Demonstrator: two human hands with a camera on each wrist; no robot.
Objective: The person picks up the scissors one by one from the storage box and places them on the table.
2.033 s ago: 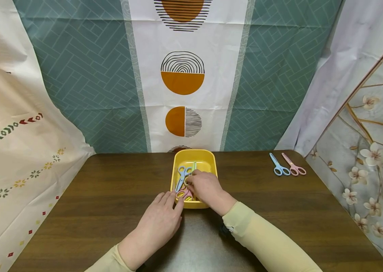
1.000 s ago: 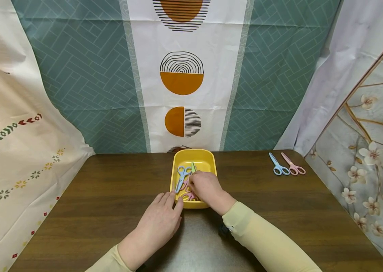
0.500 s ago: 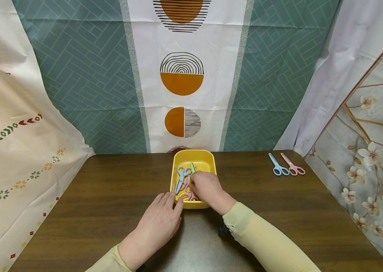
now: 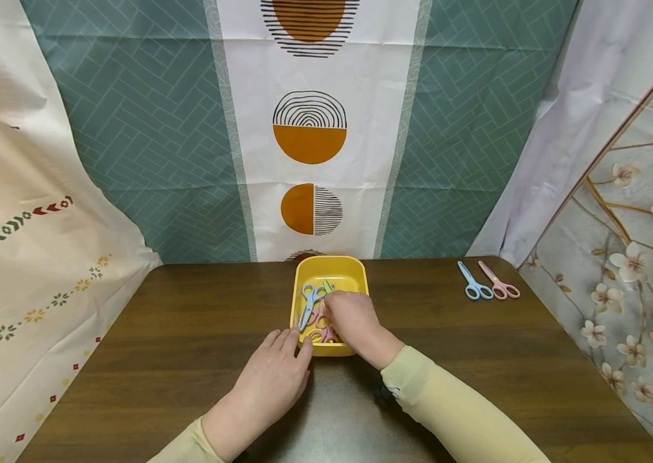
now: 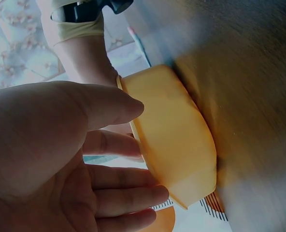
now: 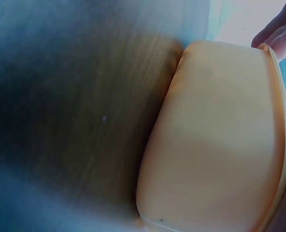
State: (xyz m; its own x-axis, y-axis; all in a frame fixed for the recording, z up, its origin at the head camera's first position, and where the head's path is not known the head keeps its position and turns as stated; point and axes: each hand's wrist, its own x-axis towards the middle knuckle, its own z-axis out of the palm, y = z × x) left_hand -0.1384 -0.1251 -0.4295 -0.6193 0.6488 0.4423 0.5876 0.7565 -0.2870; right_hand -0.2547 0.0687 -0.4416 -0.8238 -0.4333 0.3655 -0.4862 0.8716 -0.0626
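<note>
A yellow tray stands near the table's back edge with children's scissors in it. Blue scissors lie along its left side, handles toward the back. Pink scissors lie near the front, partly covered. My right hand reaches into the tray with curled fingers and pinches green scissors; only their blade shows beyond the hand. The fingertips are hidden from the head view. My left hand, fingers fairly straight, rests against the tray's front left corner. In the left wrist view its thumb overlaps the tray wall.
Another pair of blue scissors and another pink pair lie side by side at the table's back right. Patterned cloths hang behind and beside the dark wooden table.
The green blade has swung slightly left under my right hand. The pink scissors' handles in the tray have shifted and show more. My left hand stays in place.
</note>
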